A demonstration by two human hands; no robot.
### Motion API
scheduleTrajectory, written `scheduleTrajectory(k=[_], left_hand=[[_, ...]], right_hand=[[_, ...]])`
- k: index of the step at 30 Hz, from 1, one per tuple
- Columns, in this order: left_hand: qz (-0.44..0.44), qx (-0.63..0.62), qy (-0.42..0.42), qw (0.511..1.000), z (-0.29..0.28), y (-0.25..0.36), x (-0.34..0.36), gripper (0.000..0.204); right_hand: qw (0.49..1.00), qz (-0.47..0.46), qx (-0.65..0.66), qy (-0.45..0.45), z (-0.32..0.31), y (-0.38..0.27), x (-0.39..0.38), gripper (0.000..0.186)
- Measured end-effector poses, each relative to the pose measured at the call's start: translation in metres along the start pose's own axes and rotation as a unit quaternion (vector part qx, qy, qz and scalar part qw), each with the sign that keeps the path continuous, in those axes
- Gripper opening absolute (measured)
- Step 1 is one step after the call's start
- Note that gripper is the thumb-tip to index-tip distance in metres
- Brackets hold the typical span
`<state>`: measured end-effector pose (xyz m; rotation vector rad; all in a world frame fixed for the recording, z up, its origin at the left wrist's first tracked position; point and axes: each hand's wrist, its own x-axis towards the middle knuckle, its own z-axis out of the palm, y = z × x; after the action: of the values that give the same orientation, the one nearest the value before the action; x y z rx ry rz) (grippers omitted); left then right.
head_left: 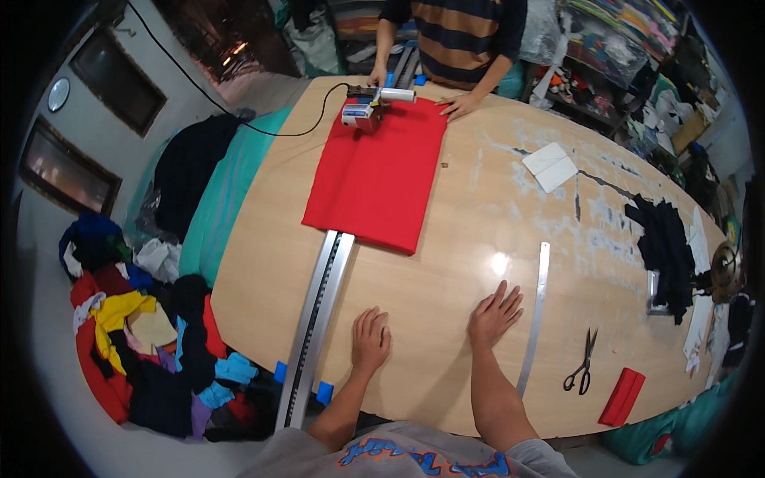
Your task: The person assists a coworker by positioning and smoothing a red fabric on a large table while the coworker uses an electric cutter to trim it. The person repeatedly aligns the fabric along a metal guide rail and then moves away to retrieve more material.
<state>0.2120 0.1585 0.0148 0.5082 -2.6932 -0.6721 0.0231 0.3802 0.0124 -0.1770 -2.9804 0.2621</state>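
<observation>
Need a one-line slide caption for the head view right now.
Both hands, left hand and right hand, flat on the wooden table near a red cloth.

Steel ruler [534, 319] flat beside scissors [581, 363]

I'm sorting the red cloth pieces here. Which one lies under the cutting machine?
The large red cloth spread flat at the far end of the table, with the cutting machine on its far edge. The small folded red piece lies near the scissors.

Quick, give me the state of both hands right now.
Left hand: open, flat on the wooden table, holding nothing.
Right hand: open, fingers spread, flat on the table beside the metal ruler, holding nothing.
</observation>
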Motion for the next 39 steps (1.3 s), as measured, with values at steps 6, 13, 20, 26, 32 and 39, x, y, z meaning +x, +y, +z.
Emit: scheduleTrajectory(k=[6, 13, 20, 26, 32, 39], left_hand=[[-0.016, -0.002, -0.003, 1.0, -0.006, 0.002, 0.002, 0.039], [-0.01, -0.01, 0.011, 1.0, -0.006, -0.004, 0.0, 0.039], [-0.016, -0.02, 0.004, 1.0, -0.01, -0.004, 0.004, 0.039], [-0.017, -0.056, 0.024, 0.998, -0.012, -0.007, 0.005, 0.033], [-0.176, -0.154, 0.214, 0.948, -0.049, -0.058, 0.089, 0.023], [-0.466, -0.282, 0.078, 0.835, -0.053, -0.195, 0.237, 0.046]], right_hand=[[0.999, -0.017, -0.018, 0.033, 0.008, 0.003, -0.004, 0.053], [1.0, -0.011, 0.019, 0.02, 0.004, -0.001, -0.007, 0.054], [1.0, -0.005, 0.015, 0.006, 0.005, -0.003, -0.004, 0.054], [1.0, -0.01, 0.002, 0.013, 0.006, -0.006, -0.004, 0.054], [1.0, 0.007, -0.008, 0.005, 0.004, -0.008, -0.005, 0.053], [1.0, -0.005, 0.005, 0.013, 0.006, -0.016, -0.003, 0.052]])
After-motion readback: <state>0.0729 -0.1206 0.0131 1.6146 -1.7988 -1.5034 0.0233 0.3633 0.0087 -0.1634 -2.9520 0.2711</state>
